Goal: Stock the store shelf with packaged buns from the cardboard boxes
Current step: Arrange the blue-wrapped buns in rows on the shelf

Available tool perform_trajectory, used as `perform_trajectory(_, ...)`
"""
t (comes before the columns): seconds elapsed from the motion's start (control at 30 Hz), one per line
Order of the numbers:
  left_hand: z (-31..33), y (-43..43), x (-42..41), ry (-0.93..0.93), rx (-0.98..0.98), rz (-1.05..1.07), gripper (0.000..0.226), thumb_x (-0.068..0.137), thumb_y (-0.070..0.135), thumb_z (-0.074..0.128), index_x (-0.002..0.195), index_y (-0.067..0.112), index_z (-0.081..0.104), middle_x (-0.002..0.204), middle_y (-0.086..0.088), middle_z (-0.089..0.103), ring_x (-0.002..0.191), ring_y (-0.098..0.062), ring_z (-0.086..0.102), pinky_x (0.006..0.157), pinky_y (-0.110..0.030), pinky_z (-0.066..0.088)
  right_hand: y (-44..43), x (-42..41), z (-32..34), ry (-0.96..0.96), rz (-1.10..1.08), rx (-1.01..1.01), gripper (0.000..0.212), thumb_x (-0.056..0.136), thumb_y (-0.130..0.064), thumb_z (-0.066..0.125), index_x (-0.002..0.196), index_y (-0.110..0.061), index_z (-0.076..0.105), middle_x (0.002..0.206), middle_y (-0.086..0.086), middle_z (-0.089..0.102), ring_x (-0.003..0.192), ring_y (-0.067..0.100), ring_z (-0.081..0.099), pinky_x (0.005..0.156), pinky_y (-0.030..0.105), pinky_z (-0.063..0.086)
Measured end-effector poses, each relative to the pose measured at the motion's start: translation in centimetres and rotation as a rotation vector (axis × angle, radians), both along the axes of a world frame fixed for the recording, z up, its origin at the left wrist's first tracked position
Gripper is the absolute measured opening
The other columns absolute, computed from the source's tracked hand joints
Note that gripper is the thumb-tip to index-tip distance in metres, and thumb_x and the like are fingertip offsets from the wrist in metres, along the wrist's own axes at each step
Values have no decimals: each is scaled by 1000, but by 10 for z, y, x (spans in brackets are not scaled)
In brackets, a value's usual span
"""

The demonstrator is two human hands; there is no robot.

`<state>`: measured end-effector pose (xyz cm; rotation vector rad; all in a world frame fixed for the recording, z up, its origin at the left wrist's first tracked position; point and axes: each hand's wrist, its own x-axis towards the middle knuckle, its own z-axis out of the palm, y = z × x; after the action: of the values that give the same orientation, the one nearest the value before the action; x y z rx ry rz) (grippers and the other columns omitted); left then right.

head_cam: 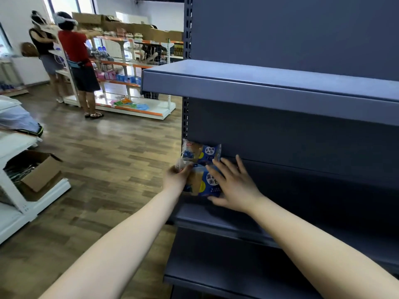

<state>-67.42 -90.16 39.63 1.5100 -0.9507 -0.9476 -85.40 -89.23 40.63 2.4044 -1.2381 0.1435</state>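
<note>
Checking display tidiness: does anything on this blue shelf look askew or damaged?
Nothing stands out. The rear bun pack stands upright against the back panel; the front bun pack is gripped by the left hand, the right hand flat against it.

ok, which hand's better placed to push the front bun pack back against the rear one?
Probably right: the right hand lies flat on the front pack, aimed at the rear pack. The left hand only pinches its left edge.

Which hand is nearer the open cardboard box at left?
Left. Left hand grips the front bun pack on its cardboard box side; right hand lies on the far side.
</note>
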Motion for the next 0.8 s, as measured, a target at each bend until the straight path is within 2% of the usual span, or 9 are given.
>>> perform_trajectory(0.07,-1,-6,-3,-56,25,-12,28,87,36,66,71,15,59,69,-2,59,71,-19,57,65,-27,42,-2,10,-9,16,-14,19,98,62,-67,68,140,-13,44,136,15,53,121,34,53,107,56,26)
perform_trajectory(0.17,-2,-11,-3,-183,-36,-52,31,88,40,63,84,9,63,76,-5,63,74,-19,58,58,-26,40,-10,22,-22,-81,-51,37,102,46,-55,83,133,-11,53,114,12,64,95,33,64,92,52,47)
perform_trajectory(0.23,-3,-15,1,-227,-74,-65,32,91,42,58,88,10,60,78,-5,62,74,-19,57,56,-26,38,-17,28,-27,-113,-81,58,99,48,-52,83,133,-11,52,110,10,63,90,32,63,84,47,50)
perform_trajectory(0.33,-15,-23,12,-226,-73,-64,28,98,40,43,104,15,52,97,-6,62,92,-24,60,75,-32,44,-29,36,-28,-84,-141,108,91,72,-51,70,147,-18,30,130,8,50,112,32,52,97,45,37)
perform_trajectory(0.4,-33,-28,21,-466,-24,-66,40,99,42,35,122,12,49,122,-14,57,116,-32,52,96,-42,39,-42,38,-29,-84,-186,113,88,81,-50,63,151,-22,18,139,6,41,122,31,43,104,43,28)
perform_trajectory(0.47,-53,-29,28,-726,64,-114,59,97,46,27,139,5,38,143,-16,42,133,-33,35,109,-42,25,-54,41,-30,-53,-220,101,89,77,-50,69,149,-23,24,135,6,46,119,30,46,104,44,29)
perform_trajectory(0.57,-71,-25,32,-861,162,-156,61,100,40,32,148,4,20,152,-19,24,141,-33,20,115,-43,16,-71,51,-31,-19,-203,68,92,66,-47,79,144,-24,38,128,7,53,115,31,51,105,50,32)
perform_trajectory(0.67,-74,-26,30,-917,163,-180,63,100,44,31,150,9,15,156,-16,17,143,-35,16,116,-48,15,-85,59,-34,28,-162,152,83,85,-43,62,151,-25,15,149,8,30,135,31,27,114,54,5)
perform_trajectory(0.8,-70,-26,28,-886,199,-177,67,99,47,30,151,11,10,157,-14,14,144,-35,12,115,-49,15,-94,66,-40,-49,-253,191,80,90,-44,52,152,-27,5,159,6,6,144,33,5,113,56,-5)
